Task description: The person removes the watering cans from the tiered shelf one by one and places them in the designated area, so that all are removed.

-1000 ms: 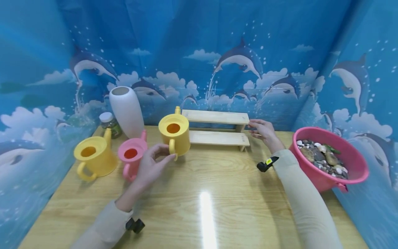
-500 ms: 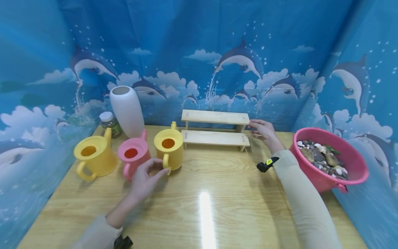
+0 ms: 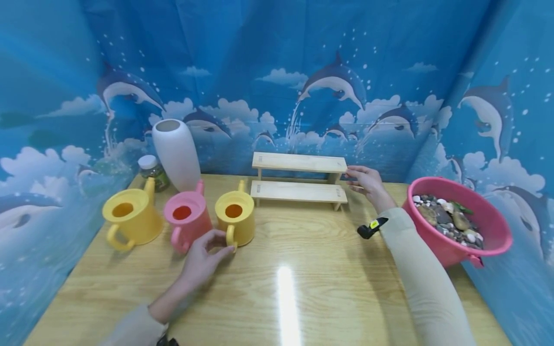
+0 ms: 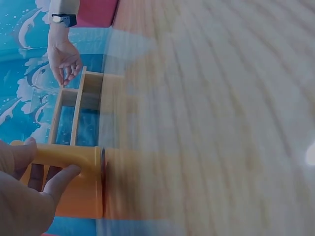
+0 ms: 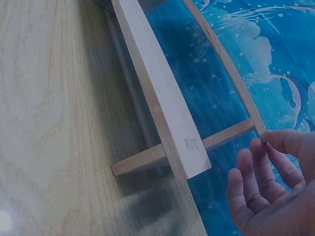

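A yellow toy watering can (image 3: pixel 244 226) is upright in front of the wooden stand's left end, with its base on or just above the table. My left hand (image 3: pixel 203 259) pinches its handle; the left wrist view shows thumb and fingers around the handle of the can (image 4: pixel 78 194). Beside it stand a pink watering can (image 3: pixel 196 230) and another yellow watering can (image 3: pixel 140 223). At the right end of the two-step wooden stand (image 3: pixel 298 163), my right hand (image 3: pixel 365 185) pinches the tip of the upper board between thumb and forefinger, plain in the right wrist view.
A white vase (image 3: pixel 177 154) and a lidded jar (image 3: pixel 153 173) stand at the back left. On the right is a pink bucket (image 3: pixel 459 254) with pebbles inside. A blue dolphin-print curtain (image 3: pixel 277 72) encloses the wooden table (image 3: pixel 337 288) at the back and sides.
My left hand has brought the yellow watering can left, nearer to me and downward, from beside the stand to next to the pink can. The right hand has stayed at the stand.
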Demonstrator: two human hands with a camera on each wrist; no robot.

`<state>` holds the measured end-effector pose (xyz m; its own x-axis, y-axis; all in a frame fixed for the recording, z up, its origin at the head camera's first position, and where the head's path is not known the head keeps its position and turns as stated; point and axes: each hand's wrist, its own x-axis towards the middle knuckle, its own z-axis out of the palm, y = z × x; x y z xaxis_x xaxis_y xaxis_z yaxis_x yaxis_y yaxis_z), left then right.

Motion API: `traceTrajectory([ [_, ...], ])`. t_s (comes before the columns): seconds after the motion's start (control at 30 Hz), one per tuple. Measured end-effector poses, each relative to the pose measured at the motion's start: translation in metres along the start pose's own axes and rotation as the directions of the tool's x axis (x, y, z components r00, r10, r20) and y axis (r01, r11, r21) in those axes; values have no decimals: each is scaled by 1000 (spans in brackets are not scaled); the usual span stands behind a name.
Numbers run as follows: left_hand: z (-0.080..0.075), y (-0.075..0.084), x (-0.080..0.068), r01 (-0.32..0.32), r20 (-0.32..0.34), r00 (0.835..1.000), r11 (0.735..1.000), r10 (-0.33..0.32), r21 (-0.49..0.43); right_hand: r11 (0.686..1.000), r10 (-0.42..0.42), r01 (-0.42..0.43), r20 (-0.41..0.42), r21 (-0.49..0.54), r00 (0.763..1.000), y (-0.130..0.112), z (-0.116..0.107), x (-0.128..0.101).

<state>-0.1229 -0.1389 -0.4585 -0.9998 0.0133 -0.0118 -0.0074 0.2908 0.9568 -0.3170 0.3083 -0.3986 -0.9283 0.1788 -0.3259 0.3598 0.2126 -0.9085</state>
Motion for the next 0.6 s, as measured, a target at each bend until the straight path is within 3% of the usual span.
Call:
traceTrajectory([
  [0.37,1,-1,-4,47,13,999,999,-48,20,1000,11,-10,-11,8,1000,0,-1,0],
  [0.6,-15,9,-2,100,34,994,995,-101,21,1000,0,0,-16,21,1000,1,-1,-8],
])
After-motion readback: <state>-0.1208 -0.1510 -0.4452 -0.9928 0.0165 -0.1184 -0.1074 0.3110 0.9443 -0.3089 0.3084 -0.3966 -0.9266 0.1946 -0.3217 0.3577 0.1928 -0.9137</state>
